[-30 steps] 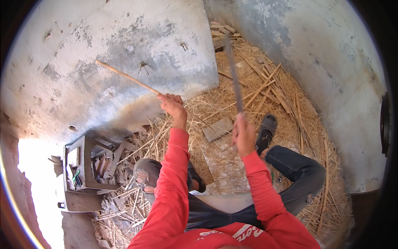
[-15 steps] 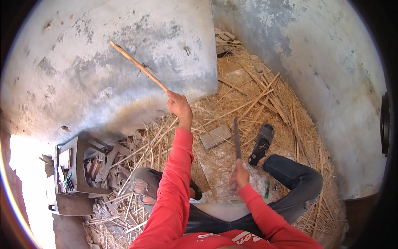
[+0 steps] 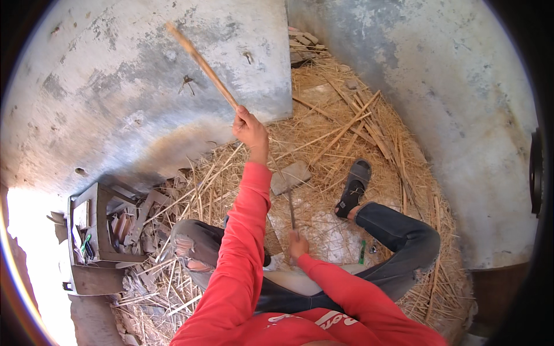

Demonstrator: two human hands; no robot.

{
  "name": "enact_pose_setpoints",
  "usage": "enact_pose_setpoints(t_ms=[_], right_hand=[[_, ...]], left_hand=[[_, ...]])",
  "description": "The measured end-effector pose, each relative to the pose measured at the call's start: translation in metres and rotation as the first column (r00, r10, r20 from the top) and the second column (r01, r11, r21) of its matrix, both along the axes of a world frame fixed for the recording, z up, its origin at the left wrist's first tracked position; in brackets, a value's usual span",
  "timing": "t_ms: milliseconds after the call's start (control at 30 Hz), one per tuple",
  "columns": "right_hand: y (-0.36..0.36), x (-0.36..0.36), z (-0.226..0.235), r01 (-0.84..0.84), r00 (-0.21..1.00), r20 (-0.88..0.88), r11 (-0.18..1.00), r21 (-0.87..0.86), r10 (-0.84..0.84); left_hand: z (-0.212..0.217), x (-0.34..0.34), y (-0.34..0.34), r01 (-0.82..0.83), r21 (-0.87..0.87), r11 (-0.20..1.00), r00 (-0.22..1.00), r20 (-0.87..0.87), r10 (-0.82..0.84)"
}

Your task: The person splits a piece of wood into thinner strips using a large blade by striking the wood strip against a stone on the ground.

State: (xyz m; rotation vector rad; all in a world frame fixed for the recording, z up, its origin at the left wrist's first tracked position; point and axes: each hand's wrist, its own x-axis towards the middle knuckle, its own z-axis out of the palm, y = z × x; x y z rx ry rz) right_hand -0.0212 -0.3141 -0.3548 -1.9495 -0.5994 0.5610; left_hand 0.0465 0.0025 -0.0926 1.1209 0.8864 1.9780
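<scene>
Held out ahead in my left hand point(image 3: 251, 134) is a long, light-brown wooden stick point(image 3: 203, 64), slanting up and to the left across the wall. My left fingers are wrapped round its lower end. Closer to my body, my right hand point(image 3: 298, 247) grips a long, narrow-bladed knife point(image 3: 292, 211), its dark blade pointing away from me. The knife's handle is mostly hidden by my fingers. The blade's far end reaches toward a grey brick point(image 3: 291, 176) on the floor. Blade and stick are apart.
Straw and split wood strips point(image 3: 369, 124) cover the floor between two weathered walls point(image 3: 144, 69). At left, a wooden frame point(image 3: 107, 230) holds scraps and a small green item. A green object point(image 3: 362, 252) lies beside my right leg point(image 3: 398, 230). Broken bricks point(image 3: 303, 43) are piled at the far end.
My right hand has swung left with the knife, bringing the blade toward the brick. My left hand has risen slightly, with the stick tilting more upright. The whole view has shifted a little.
</scene>
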Motion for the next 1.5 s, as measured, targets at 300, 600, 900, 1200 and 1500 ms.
enact_pose_setpoints(t_ms=[300,600,900,1200,1500], right_hand=[[0.055,0.077,0.138,0.025,0.876,-0.478,0.982,0.185,0.068],[0.072,0.084,0.274,0.050,0.924,-0.195,0.400,0.915,0.329],[0.004,0.046,0.058,-0.064,0.852,-0.523,0.994,-0.088,0.009],[0.053,0.079,0.230,0.044,0.909,-0.366,0.824,0.564,0.202],[0.012,0.038,0.052,-0.118,0.791,-0.609,0.991,-0.055,0.061]], left_hand=[[-0.009,-0.046,0.000,0.217,0.016,0.976,0.970,0.108,-0.217],[-0.008,-0.031,-0.005,0.415,0.018,0.910,0.905,0.100,-0.414],[-0.032,-0.049,0.002,0.330,-0.066,0.942,0.944,0.007,-0.331],[-0.025,-0.055,-0.010,0.540,-0.084,0.837,0.841,0.097,-0.533],[-0.030,-0.032,-0.011,0.374,-0.136,0.917,0.925,-0.014,-0.380]])
